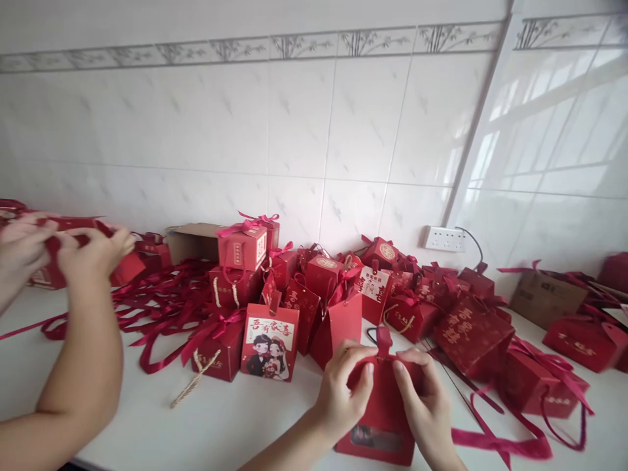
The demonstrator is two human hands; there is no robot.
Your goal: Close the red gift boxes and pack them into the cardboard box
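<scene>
A red gift box [380, 409] with a small clear window low on its front stands upright before me. My left hand [346, 383] pinches its upper left edge between thumb and fingers. On the upper right edge, my right hand [424, 396] grips in the same way. Between the two hands a short red ribbon tab [384, 340] sticks up from the box top. Just behind is a plain red box [339, 327]. A box with a cartoon couple [269, 343] stands to the left of my hands.
Red gift boxes [243, 245] are piled along the wall. Loose ribbons [171, 301] lie tangled at left, and a ribbon [505, 445] trails at right. A co-worker's hands [93, 252] handle a red box at far left. A socket strip [445, 239] hangs on the wall.
</scene>
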